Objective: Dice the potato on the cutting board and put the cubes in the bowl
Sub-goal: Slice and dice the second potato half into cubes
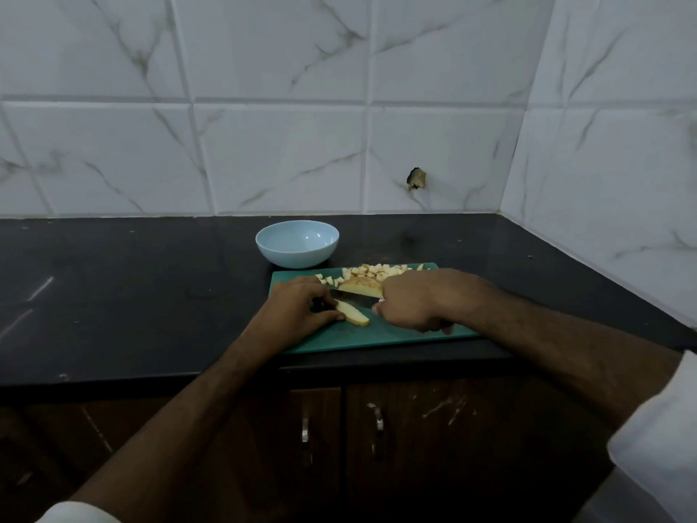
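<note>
A green cutting board (381, 335) lies at the front edge of the black counter. My left hand (298, 309) pinches the end of a long potato slice (354, 314) that lies flat on the board. My right hand (411, 302) grips a knife whose dark blade (350, 300) runs leftward just behind that slice; the handle is hidden in my fist. A larger potato piece (360, 286) sits behind the blade. Several cut cubes (373, 272) are piled along the board's far edge. The light blue bowl (297, 243), with nothing in it, stands behind the board's left corner.
The black counter (132, 296) stretches wide to the left and runs to the tiled wall behind and to the right. Brown cabinet doors with metal handles (378, 419) are below the counter edge.
</note>
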Tool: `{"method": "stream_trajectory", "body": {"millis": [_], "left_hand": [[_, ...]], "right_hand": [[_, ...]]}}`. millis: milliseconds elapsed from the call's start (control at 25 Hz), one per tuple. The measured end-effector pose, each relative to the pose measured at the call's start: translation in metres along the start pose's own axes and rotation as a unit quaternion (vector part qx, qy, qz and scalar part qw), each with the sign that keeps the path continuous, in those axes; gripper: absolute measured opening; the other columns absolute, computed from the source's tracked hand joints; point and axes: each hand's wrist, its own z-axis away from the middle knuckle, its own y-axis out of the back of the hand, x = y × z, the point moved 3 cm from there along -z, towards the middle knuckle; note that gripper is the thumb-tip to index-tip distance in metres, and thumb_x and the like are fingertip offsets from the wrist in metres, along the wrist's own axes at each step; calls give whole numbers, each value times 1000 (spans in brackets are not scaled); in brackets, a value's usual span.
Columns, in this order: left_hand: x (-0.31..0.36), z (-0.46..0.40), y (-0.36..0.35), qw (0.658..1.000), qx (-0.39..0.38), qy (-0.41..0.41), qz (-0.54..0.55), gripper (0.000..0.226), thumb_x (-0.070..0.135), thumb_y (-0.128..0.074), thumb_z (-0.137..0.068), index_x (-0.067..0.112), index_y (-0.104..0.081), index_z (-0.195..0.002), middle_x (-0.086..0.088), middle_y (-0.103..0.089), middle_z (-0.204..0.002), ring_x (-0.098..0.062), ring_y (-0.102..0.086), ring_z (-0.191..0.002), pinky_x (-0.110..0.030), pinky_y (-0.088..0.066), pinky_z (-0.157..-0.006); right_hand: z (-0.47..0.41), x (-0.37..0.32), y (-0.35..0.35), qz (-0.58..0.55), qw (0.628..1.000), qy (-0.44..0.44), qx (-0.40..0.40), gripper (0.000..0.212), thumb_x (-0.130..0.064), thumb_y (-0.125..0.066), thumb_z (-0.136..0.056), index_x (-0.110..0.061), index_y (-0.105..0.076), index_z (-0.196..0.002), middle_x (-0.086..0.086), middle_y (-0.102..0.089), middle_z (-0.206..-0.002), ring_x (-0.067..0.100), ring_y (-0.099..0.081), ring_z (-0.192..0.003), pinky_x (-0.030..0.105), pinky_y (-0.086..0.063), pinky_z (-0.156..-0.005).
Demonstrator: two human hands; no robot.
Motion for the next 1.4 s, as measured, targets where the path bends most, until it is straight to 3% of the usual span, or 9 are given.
{"method": "stream_trajectory", "body": {"millis": [120,240,360,480,640,760,840,1200,1400], "left_hand": [[0,0,-1,1000,4,5,2,16,48,-78,-79,35,-69,-83,16,-66,-92,-3,-60,-92,-42,-52,-86],[-1,-1,-2,1000,3,15,-17,19,48,-78,-80,32,-70,-84,15,-66,-95,-5,-59,-97,-40,-44,-89],[1,1,-2,999,17,4,-40,19,50,-76,-81,33,-66,-83,14,-67,-96,-7,-59,-99,-38,-38,-86],[2,2,-2,999,13,2,-48,20,50,-74,-83,32,-67,-86,15,-66,-101,-6,-58,-102,-37,-35,-87],[5,2,-2,998,-1,-6,-65,20,51,-69,-86,33,-65,-95,18,-65,-108,-5,-56,-108,-35,-30,-87],[8,4,-2,998,-9,7,-66,20,49,-68,-88,34,-61,-100,19,-62,-104,-4,-54,-105,-36,-30,-91],[9,6,1,998,-4,15,-62,22,50,-69,-87,38,-57,-100,20,-59,-100,-2,-52,-101,-36,-30,-90],[6,22,6,998,-11,-2,-59,13,41,-65,-91,41,-58,-102,20,-52,-91,2,-48,-93,-33,-28,-84],[3,22,6,999,-11,-3,-47,12,41,-65,-92,39,-60,-103,18,-53,-90,4,-48,-91,-34,-30,-83]], "right_hand": [[-3,-5,4,40,999,-3,-9,38,-26,-40,-104,0,-65,-90,17,-72,-80,26,-71,-62,33,-58,-58],[0,2,-6,25,1000,4,-18,34,-30,-41,-106,-4,-61,-97,16,-70,-86,27,-73,-67,34,-58,-55],[21,14,-15,-30,999,13,-33,41,-42,-38,-109,-13,-53,-84,9,-63,-78,21,-67,-62,36,-56,-54],[48,30,-25,-77,996,1,-51,47,-45,-37,-109,-11,-54,-81,9,-59,-73,17,-59,-49,31,-53,-48],[71,41,-36,-60,998,14,-24,46,-45,-38,-108,-15,-55,-79,6,-59,-76,19,-62,-64,41,-56,-65],[78,38,-43,6,1000,19,18,39,-46,-36,-109,-22,-51,-82,-3,-55,-80,8,-52,-68,28,-37,-58],[75,35,-48,17,999,18,40,37,-47,-34,-109,-22,-50,-86,-4,-54,-81,6,-50,-69,26,-33,-57],[15,34,-64,-63,994,-11,88,39,-49,-35,-108,-23,-54,-86,-2,-60,-84,12,-59,-77,33,-45,-68],[11,35,-55,-85,992,-5,97,42,-51,-33,-108,-21,-57,-90,-1,-60,-84,12,-59,-77,32,-40,-63]]}}
